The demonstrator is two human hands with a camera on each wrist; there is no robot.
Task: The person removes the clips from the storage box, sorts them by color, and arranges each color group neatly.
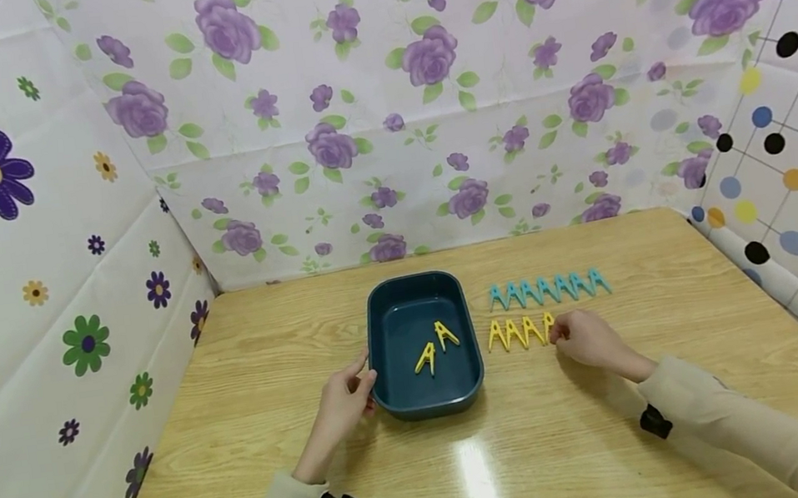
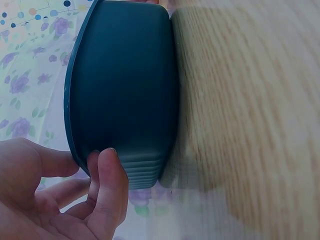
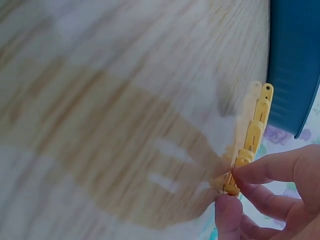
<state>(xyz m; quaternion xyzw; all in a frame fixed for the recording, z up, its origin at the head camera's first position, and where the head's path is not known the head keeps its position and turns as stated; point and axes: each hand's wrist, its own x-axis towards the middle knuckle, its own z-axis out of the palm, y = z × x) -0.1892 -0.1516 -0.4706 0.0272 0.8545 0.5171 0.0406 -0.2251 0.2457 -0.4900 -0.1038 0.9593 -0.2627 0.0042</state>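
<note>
At its left side, a dark teal rectangular basin (image 1: 432, 409) has its rim between the thumb and fingers of my left hand (image 1: 343, 398). In the left wrist view those fingers (image 2: 111, 175) lie against the basin's outer wall near a corner. Two yellow clothespins (image 1: 425, 358) lie inside on its floor. To the right of the basin my right hand (image 1: 592, 338) pinches the rightmost yellow clothespin (image 3: 231, 189) of a short row, its thumb and forefinger at the end. The other yellow clothespins (image 1: 514, 333) in that row lie side by side, legs toward me.
Behind the yellow row runs a row of several light blue clothespins (image 1: 542, 291). The wooden table (image 1: 274, 333) meets a flowered cloth (image 1: 332, 199) at the back. Patterned cloths also hang at the left and right.
</note>
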